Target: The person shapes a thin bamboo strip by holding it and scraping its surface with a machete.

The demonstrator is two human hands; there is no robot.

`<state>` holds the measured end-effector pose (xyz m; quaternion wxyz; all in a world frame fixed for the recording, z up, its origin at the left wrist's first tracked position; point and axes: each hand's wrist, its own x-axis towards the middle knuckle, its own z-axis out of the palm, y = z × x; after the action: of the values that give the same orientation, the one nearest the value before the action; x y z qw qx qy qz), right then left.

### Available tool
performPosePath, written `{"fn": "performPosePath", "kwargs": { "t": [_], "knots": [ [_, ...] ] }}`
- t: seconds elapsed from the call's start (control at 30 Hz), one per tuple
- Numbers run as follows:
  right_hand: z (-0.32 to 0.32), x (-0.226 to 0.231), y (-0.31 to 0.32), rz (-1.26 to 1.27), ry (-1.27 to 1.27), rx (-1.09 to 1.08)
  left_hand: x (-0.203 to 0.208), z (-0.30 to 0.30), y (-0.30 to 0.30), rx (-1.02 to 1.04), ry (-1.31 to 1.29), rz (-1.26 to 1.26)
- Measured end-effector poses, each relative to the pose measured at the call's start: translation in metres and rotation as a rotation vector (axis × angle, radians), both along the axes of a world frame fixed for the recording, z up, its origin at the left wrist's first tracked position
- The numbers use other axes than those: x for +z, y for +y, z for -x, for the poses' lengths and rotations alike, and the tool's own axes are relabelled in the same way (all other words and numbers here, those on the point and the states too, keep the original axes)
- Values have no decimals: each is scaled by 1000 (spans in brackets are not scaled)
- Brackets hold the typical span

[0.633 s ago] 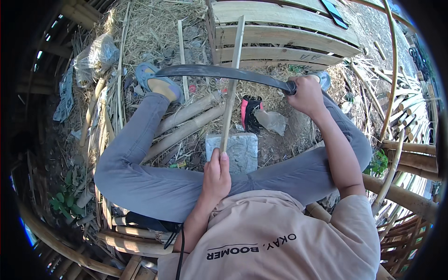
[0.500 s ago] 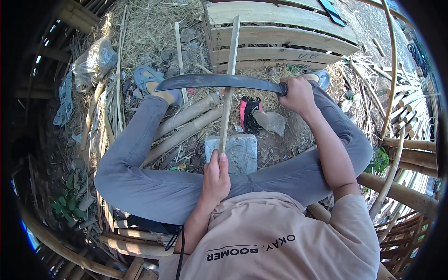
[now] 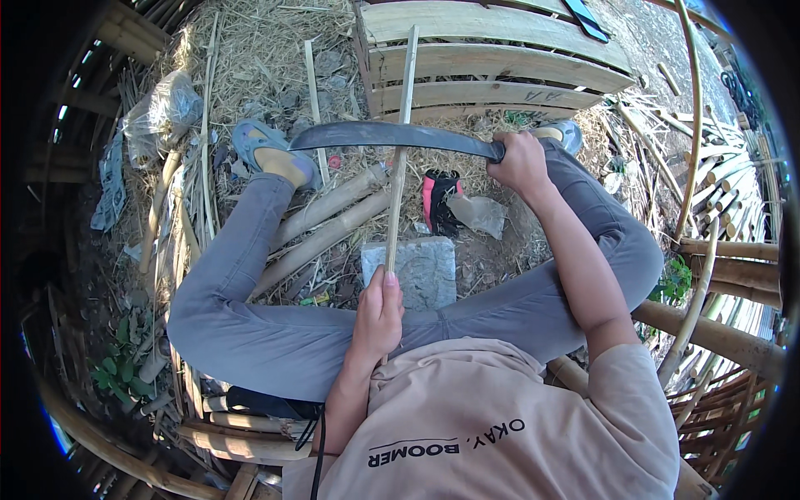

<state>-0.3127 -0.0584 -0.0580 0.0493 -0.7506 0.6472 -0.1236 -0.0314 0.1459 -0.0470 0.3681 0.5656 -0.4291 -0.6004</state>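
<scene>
My left hand (image 3: 381, 315) is closed round the lower part of a thin split bamboo strip (image 3: 401, 179), thumb on top, with the strip pointing away from me. A short end of it shows below my fist. In my right hand (image 3: 520, 162) is the handle of a machete (image 3: 383, 136) with a long, dark, curved blade. The blade lies across the strip, its tip reaching left toward my left foot. Whether its edge bites into the strip cannot be told. Beneath the strip's near part sits a grey stone block (image 3: 432, 265).
Two bamboo poles (image 3: 329, 218) lie left of the block, and a pink and black item (image 3: 440, 200) rests beside a plastic scrap (image 3: 481, 215). A slatted wooden crate (image 3: 500, 62) stands ahead, with a phone (image 3: 588, 18) on it. Cut bamboo (image 3: 733, 187) is piled at right.
The machete has shifted slightly toward my body along the strip, its tip a little to the right. The strip has slid slightly toward me through my left hand. The whole view has also moved a little.
</scene>
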Motion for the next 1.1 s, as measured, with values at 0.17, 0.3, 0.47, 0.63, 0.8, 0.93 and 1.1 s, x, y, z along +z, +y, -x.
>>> {"fn": "performPosePath", "kwargs": {
  "t": [0.17,0.3,0.47,0.63,0.8,0.93,1.1],
  "knots": [
    [10,0,-5,9,11,-58,2,3,1,26,57,-24],
    [19,-1,-10,1,23,-99,7,2,1,34,167,-81],
    [44,4,-16,143,-8,-188,0,-1,7,46,208,-65],
    [30,9,-7,151,-95,-75,7,-1,2,62,311,-160],
    [7,6,0,110,-25,36,5,-6,1,-2,372,-205],
    [5,6,0,70,-9,48,4,-6,1,-50,400,-206],
    [8,-6,-4,34,-21,-16,5,-8,2,-64,489,-271]
  ]
}}
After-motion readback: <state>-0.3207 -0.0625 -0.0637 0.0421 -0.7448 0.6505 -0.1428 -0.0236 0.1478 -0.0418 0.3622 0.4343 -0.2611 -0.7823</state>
